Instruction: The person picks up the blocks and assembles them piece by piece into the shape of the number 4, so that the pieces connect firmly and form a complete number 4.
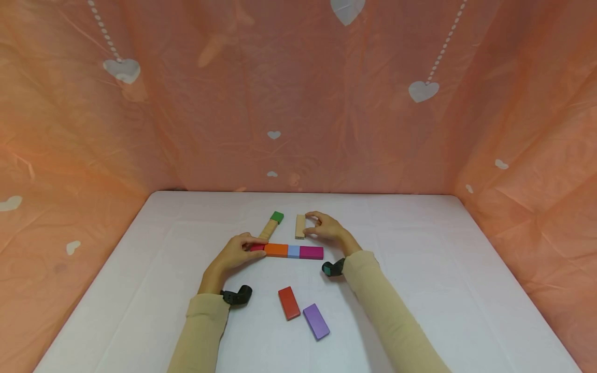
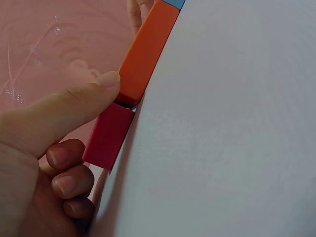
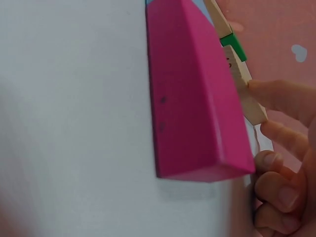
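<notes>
Crosswise coloured row (image 1: 293, 252), pale block (image 1: 300, 227) pointing away

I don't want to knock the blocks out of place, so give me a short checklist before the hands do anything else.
1. Crimson block, orange block, blue block, magenta block in line: ok.
2. Left hand at the crimson end: ok.
3. Right hand touching the plain block: ok.
4. Firm right grip: cannot tell.
5. Plain block clear of the line: ok, a gap shows.
6. Red block and purple block joined on: not ok, both lie apart, nearer the person.
</notes>
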